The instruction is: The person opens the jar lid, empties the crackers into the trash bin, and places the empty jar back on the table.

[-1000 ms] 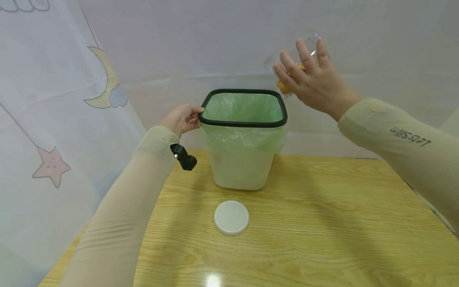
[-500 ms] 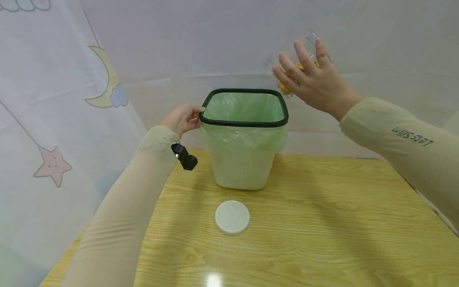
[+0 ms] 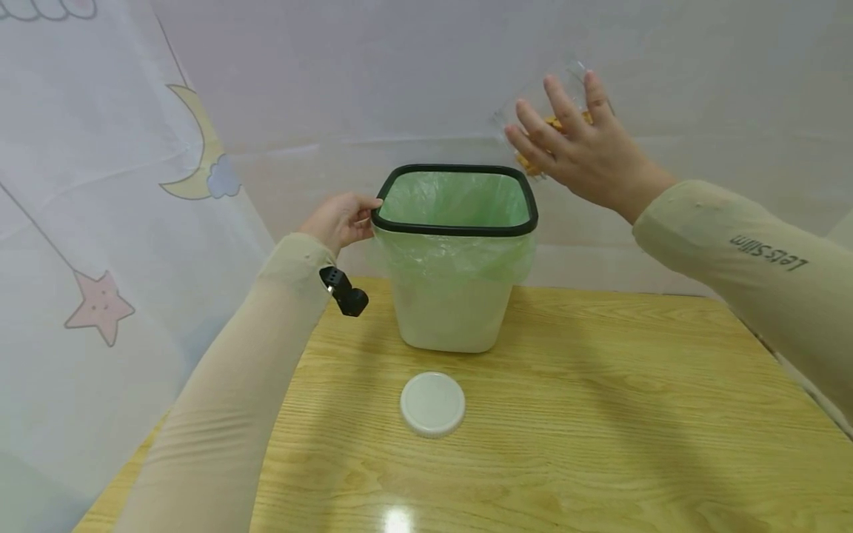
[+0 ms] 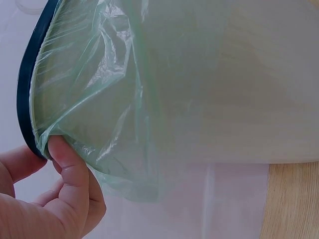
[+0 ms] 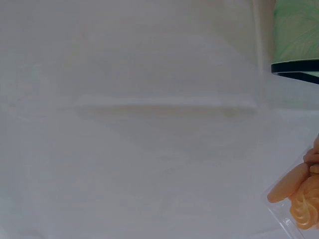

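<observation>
A pale waste bin (image 3: 449,311) stands upright on the table, lined with a thin green bag (image 3: 456,200) under a black rim (image 3: 453,231). My left hand (image 3: 340,220) pinches the rim's left side; in the left wrist view the thumb and a finger (image 4: 70,162) close on the rim and the bag's edge. Up to the right of the bin, my right hand (image 3: 580,148) holds a clear jar (image 3: 573,87), tilted toward the bin. Orange-yellow, swirl-shaped pieces like cookies (image 5: 304,206) lie in it. The thumb's hold (image 5: 289,184) shows partly.
A round white lid (image 3: 433,403) lies on the wooden table (image 3: 566,444) in front of the bin. Behind stands a pale cloth backdrop (image 3: 333,89) with a moon and a star printed on it. A small black camera (image 3: 344,292) sits at the left wrist.
</observation>
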A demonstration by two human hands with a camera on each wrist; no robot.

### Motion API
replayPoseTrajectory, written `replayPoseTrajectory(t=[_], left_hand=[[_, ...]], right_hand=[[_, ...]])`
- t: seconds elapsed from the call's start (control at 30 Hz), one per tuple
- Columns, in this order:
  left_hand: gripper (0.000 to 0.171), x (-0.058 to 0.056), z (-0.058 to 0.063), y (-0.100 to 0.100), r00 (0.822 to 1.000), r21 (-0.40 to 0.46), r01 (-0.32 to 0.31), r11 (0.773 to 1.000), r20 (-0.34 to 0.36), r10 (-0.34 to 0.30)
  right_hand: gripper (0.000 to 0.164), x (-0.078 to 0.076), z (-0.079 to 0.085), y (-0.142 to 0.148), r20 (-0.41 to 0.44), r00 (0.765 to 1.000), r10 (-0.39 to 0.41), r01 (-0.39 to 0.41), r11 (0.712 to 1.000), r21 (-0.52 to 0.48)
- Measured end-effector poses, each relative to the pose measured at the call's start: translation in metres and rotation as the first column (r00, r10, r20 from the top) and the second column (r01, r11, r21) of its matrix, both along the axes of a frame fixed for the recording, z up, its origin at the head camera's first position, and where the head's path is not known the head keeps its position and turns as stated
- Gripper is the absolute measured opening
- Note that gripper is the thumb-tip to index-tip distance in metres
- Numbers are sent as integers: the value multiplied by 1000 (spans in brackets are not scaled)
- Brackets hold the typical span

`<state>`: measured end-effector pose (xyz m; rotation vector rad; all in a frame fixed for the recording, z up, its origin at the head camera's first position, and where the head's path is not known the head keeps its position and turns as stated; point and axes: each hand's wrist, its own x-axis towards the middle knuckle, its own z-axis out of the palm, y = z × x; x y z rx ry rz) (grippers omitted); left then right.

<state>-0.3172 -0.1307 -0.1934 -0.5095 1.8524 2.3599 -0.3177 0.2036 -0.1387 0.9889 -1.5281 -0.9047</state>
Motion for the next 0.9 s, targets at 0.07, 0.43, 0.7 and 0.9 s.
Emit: replayPoseTrajectory(t=[0.07, 0.43, 0.7, 0.9], left_hand=[[8, 0, 0, 0, 1000, -4, 2, 1000, 0, -2], [5, 1, 0, -1, 1000, -21, 19, 1000, 2, -19], [7, -1, -1, 1, 1000, -3, 11, 1000, -6, -11], [7, -2, -2, 1, 1000, 2, 18, 1000, -4, -18]], right_hand=[[89, 0, 1, 0, 1, 1000, 3, -3, 1000, 4], [95, 2, 1, -2, -5, 1000, -4, 4, 1000, 30], [90, 1, 0, -1, -3, 1000, 20, -20, 1000, 13], [83, 2, -1, 0, 13, 1000, -3, 3, 1000, -3]])
